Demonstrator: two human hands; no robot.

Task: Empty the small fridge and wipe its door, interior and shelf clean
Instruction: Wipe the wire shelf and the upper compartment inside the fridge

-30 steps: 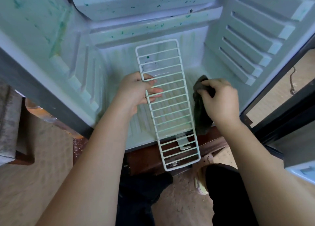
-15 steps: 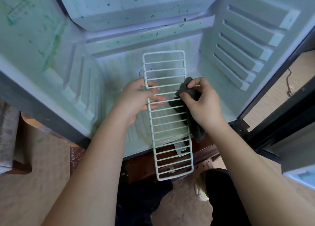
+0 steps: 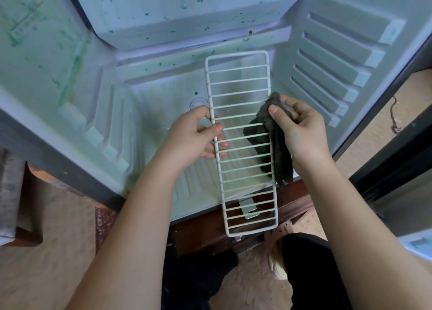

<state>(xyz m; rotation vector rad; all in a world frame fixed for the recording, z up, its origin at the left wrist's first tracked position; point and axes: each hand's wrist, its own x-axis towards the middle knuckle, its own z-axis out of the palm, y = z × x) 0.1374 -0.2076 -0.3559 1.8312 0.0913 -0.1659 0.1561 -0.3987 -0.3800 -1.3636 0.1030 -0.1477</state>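
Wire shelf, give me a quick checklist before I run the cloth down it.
1. Left hand grips the wire shelf by its left rail: ok.
2. Right hand pinches the grey cloth at the right rail: ok.
3. Shelf free of the wall slots, held over the fridge floor: ok.
4. Shelf bars clean: cannot tell, too thin to judge.
5. Fridge back wall clean: not ok, green specks on it.
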